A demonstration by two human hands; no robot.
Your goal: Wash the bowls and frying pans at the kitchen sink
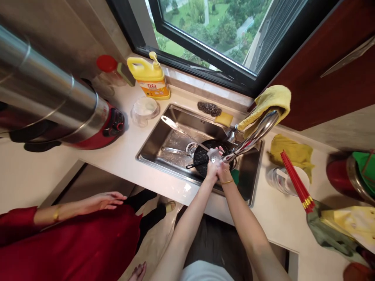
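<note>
My left hand (211, 168) and my right hand (224, 170) are pressed together over the steel sink (152, 145), right under the spout of the chrome tap (254, 134). Water and foam (215, 156) cover the fingers, which look clasped around each other. I cannot make out anything held between them. A gold bangle (227, 181) sits on my right wrist. Beneath the hands lies a black pan (205, 154) with its handle pointing left, and a long steel ladle (175, 127) rests across the basin.
A yellow dish-soap jug (150, 78) and a steel scourer (207, 108) sit behind the sink. Yellow cloths hang on the tap (272, 99) and lie on the counter (293, 150). Red chopsticks (295, 181) lie at right. A person in red (73, 234) stands at left.
</note>
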